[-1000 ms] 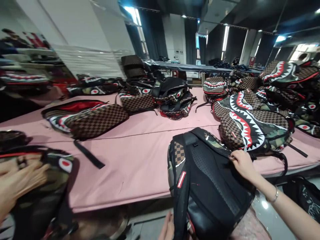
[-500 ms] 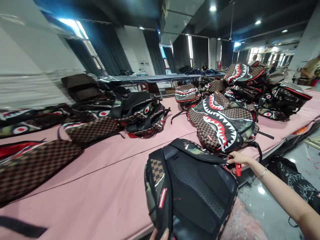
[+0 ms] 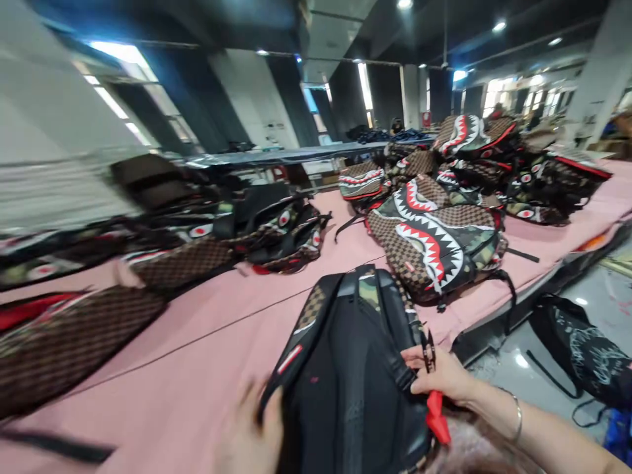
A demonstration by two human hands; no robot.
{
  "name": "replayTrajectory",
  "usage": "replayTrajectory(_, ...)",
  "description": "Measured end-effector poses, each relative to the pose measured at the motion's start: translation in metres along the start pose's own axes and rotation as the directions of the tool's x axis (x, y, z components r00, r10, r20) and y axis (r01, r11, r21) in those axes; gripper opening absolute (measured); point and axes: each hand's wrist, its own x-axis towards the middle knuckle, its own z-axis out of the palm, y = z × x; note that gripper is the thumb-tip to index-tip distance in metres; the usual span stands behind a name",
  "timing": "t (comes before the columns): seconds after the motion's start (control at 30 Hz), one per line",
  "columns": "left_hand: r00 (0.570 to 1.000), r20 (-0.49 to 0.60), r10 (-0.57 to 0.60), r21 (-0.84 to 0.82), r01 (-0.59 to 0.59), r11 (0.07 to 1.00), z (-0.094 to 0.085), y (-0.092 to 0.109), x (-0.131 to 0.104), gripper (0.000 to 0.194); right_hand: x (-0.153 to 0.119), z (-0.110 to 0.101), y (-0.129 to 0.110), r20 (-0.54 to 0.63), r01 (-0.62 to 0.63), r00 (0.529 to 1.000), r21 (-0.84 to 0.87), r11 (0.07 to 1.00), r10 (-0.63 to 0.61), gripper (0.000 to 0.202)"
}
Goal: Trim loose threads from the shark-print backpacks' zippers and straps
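Note:
A black-backed backpack [image 3: 340, 368] with checkered and camouflage panels lies at the pink table's edge, its padded back and shoulder straps facing up. My right hand [image 3: 442, 376] is closed around a pair of scissors [image 3: 437, 418] with red handles, dark blades pointing up. Its fingertips also touch the strap's buckle on the backpack's right side. At the lower left of the pack, my left hand [image 3: 251, 421] is smeared by motion. Its thumb and finger look apart beside the left strap edge; whether they touch it is unclear.
Shark-mouth backpacks [image 3: 429, 243] are piled behind on the pink table [image 3: 197, 368]. More checkered bags [image 3: 79, 342] lie along the left. On the floor at right rests a black bag [image 3: 582, 349] with white print.
My right hand has come down and left from the upper strap to its buckle. My left hand has risen along the pack's left side. The pack has turned slightly.

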Motion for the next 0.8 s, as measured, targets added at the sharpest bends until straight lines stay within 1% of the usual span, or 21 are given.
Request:
replayTrajectory(0.03,0.998,0.056,0.033,-0.085,-0.029,0.996,0.003,0.008,-0.009,0.042,-0.004,0.005,0.003,-0.013,-0.025,1.000,0.026,0.999,0.025,0.048)
replayTrajectory(0.07,0.992,0.122,0.019,-0.193,0.005,0.981,0.009,0.017,-0.020,0.039,-0.007,0.009,0.004,-0.017,-0.049,0.999,0.045,0.998,0.050,0.046)
replayTrajectory(0.1,0.972,0.233,0.005,-0.302,0.067,0.951,0.016,0.026,-0.033,0.037,-0.009,0.011,0.005,-0.020,-0.066,0.998,0.058,0.996,0.067,0.045)
replayTrajectory(0.13,0.950,0.313,-0.003,-0.398,0.134,0.908,0.025,0.035,-0.046,0.035,-0.010,0.012,0.005,-0.028,-0.071,0.997,0.069,0.995,0.073,0.044)
replayTrajectory(0.17,0.930,0.367,0.000,-0.470,0.185,0.863,0.034,0.043,-0.058,0.035,-0.012,0.012,0.004,-0.039,-0.067,0.997,0.079,0.995,0.071,0.043)
replayTrajectory(0.2,0.921,0.390,0.012,-0.528,0.213,0.822,0.042,0.051,-0.070,0.034,-0.013,0.012,0.004,-0.051,-0.061,0.997,0.086,0.994,0.065,0.043)
replayTrajectory(0.23,0.921,0.390,0.026,-0.573,0.220,0.789,0.048,0.057,-0.078,0.033,-0.014,0.012,0.003,-0.057,-0.055,0.997,0.089,0.994,0.061,0.042)
replayTrajectory(0.3,0.932,0.357,0.059,-0.621,0.190,0.761,0.055,0.067,-0.088,0.029,-0.015,0.012,0.002,-0.061,-0.047,0.997,0.068,0.997,0.052,0.041)
replayTrajectory(0.33,0.937,0.339,0.080,-0.624,0.161,0.765,0.057,0.070,-0.089,0.027,-0.016,0.011,0.002,-0.067,-0.041,0.997,0.037,0.998,0.043,0.040)
replayTrajectory(0.4,0.936,0.324,0.137,-0.591,0.087,0.802,0.057,0.075,-0.086,0.025,-0.018,0.012,0.003,-0.093,-0.019,0.996,-0.042,0.999,0.015,0.038)
replayTrajectory(0.5,0.905,0.359,0.230,-0.494,-0.026,0.869,0.055,0.078,-0.077,0.021,-0.022,0.015,0.005,-0.105,0.001,0.994,-0.157,0.988,-0.018,0.033)
replayTrajectory(0.57,0.877,0.396,0.271,-0.441,-0.077,0.894,0.054,0.080,-0.074,0.017,-0.024,0.017,0.008,-0.079,0.011,0.996,-0.218,0.976,-0.029,0.027)
replayTrajectory(0.63,0.864,0.407,0.297,-0.413,-0.116,0.903,0.055,0.081,-0.075,0.013,-0.025,0.020,0.011,-0.045,0.024,0.998,-0.269,0.963,-0.037,0.022)
replayTrajectory(0.67,0.868,0.390,0.307,-0.406,-0.137,0.903,0.056,0.081,-0.078,0.013,-0.025,0.021,0.012,-0.032,0.026,0.999,-0.290,0.957,-0.037,0.021)
replayTrajectory(0.7,0.883,0.351,0.311,-0.401,-0.158,0.902,0.057,0.082,-0.081,0.014,-0.025,0.021,0.012,-0.024,0.028,0.999,-0.307,0.951,-0.037,0.021)
replayTrajectory(0.8,0.947,0.150,0.285,-0.398,-0.206,0.894,0.063,0.082,-0.092,0.014,-0.024,0.019,0.007,-0.018,0.046,0.998,-0.335,0.941,-0.056,0.030)
